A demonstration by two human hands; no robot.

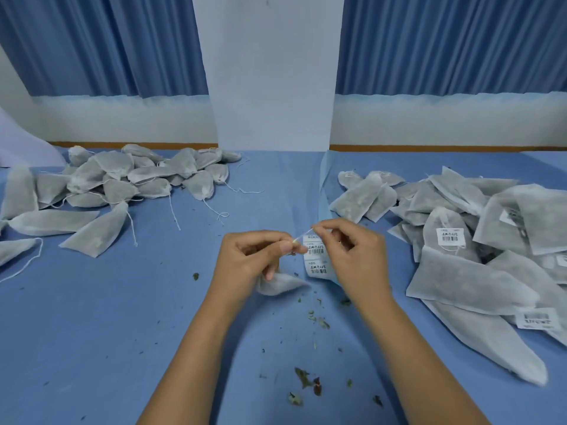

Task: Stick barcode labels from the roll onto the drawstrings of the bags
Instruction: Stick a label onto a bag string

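Note:
A thin white drawstring point(303, 234) runs taut between my two hands over the middle of the blue table. My left hand point(257, 256) pinches its near end and also holds a small grey bag point(280, 285) that hangs under the palm. My right hand point(352, 250) pinches the far end between thumb and forefinger. Just behind the string lies the label strip point(316, 259), a blue backing with white barcode labels on it.
A heap of unlabelled grey bags point(116, 179) with loose strings sits at the back left. At the right, a heap of bags point(478, 256) shows barcode labels on some. Dried leaf crumbs point(310, 378) are scattered on the blue table cover point(122, 332) near me.

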